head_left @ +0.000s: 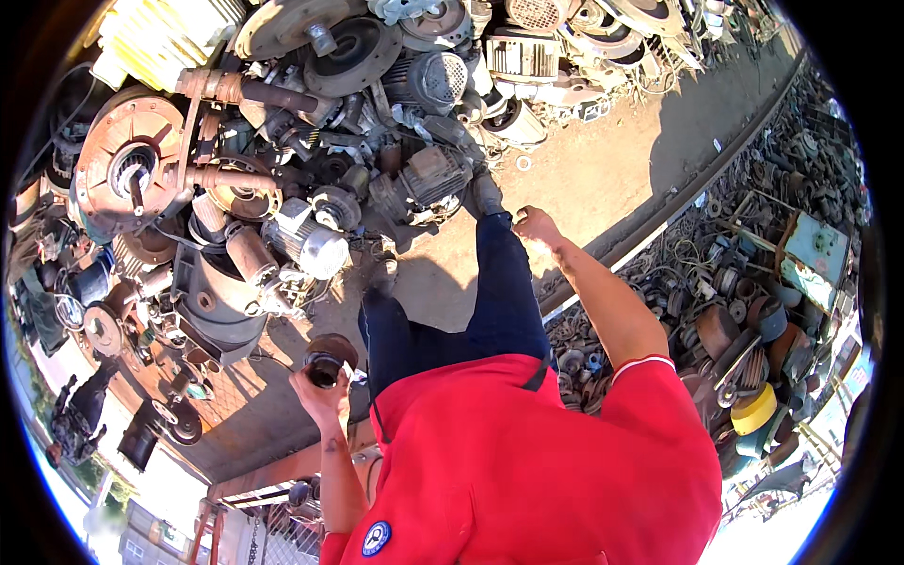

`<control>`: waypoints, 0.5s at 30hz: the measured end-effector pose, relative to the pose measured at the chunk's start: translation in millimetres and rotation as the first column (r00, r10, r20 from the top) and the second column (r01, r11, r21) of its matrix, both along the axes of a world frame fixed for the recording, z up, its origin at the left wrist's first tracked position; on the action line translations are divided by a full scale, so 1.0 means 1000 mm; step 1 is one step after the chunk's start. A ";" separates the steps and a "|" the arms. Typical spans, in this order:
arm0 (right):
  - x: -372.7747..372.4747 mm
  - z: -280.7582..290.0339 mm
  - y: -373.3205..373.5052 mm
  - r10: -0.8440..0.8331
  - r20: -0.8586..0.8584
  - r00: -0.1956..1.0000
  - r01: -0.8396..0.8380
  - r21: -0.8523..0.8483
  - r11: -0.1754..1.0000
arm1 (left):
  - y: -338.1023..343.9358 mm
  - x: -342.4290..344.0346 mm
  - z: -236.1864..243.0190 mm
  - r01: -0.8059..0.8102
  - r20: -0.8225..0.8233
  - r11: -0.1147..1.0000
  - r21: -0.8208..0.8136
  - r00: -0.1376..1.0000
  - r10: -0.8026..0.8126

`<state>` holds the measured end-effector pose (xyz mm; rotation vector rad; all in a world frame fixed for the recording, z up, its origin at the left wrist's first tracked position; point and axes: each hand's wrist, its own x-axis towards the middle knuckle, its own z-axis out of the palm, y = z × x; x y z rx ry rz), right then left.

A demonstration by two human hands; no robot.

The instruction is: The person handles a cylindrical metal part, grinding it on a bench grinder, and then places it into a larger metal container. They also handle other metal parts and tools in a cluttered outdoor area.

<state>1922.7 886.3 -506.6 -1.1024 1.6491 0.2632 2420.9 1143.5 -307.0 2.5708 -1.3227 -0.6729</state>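
My left hand [325, 395] is closed around a dark, rusty, round metal part [331, 350] with a hollow opening, held beside my left thigh. Something small and white shows at the edge of that hand; I cannot make out what it is. My right arm reaches forward over the dirt path, and my right hand [537, 229] hangs beside my right lower leg. Its fingers are loosely curled with a gap between them, and nothing shows in them. An old electric motor [435, 177] with a finned housing lies on the ground just ahead of my right shoe [487, 195].
Old motors, flanges and a large rusty round housing [132, 160] are heaped ahead and left. A long metal rail [659, 221] edges the dirt path [593, 160] on the right. Beyond it lie small scrap parts, a pale blue metal box [815, 250] and a yellow ring [753, 409].
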 end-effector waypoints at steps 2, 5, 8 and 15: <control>-0.034 -0.096 -0.053 0.512 -0.112 0.852 -0.522 -0.256 0.813 | -0.017 -0.064 0.016 -0.253 -0.064 0.967 0.037 0.965 0.255; -0.016 -0.128 -0.152 0.263 -0.165 0.951 -0.298 -0.248 0.922 | 0.002 -0.125 0.001 -0.549 -0.142 0.812 0.200 0.803 0.578; -0.009 -0.197 -0.222 0.258 -0.045 0.965 -0.255 -0.396 0.882 | -0.020 -0.187 0.004 -0.577 -0.162 0.775 0.259 0.765 0.624; 0.042 -0.293 -0.311 0.496 -0.242 0.834 -0.536 -0.136 0.833 | -0.056 -0.280 -0.028 -0.701 -0.213 0.596 0.392 0.560 0.800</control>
